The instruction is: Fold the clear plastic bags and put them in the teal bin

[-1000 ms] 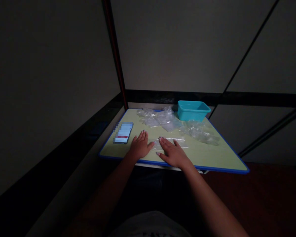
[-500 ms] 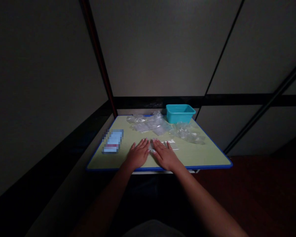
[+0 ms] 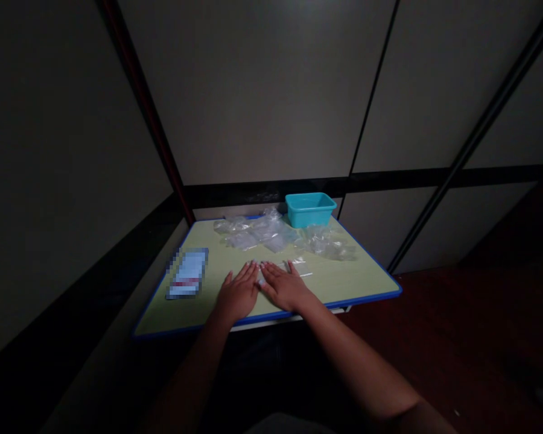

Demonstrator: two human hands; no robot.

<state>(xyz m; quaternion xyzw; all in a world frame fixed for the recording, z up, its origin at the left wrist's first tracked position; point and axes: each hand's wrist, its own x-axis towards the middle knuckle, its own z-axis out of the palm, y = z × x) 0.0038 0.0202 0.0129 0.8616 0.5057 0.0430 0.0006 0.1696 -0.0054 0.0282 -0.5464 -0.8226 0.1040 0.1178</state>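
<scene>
A clear plastic bag (image 3: 302, 267) lies flat near the front of the small table, partly hidden beneath my fingers. My right hand (image 3: 283, 286) rests palm down on it with the fingers stretched out and the thumb toward the left. Close beside it, my left hand (image 3: 239, 293) lies flat, fingertips at the bag's left end. The fingertips of both hands almost meet. Neither hand grips anything.
Several crumpled clear plastic bags (image 3: 271, 232) lie in a heap toward the back, with more bags (image 3: 328, 244) at the right. A turquoise tub (image 3: 310, 211) stands at the back right. A blurred-out phone-like object (image 3: 189, 272) lies left on the blue-edged table (image 3: 344, 283).
The view has turned and tilted, so the table sits further left. My hands have drawn closer together over the bag, the right one sliding left.
</scene>
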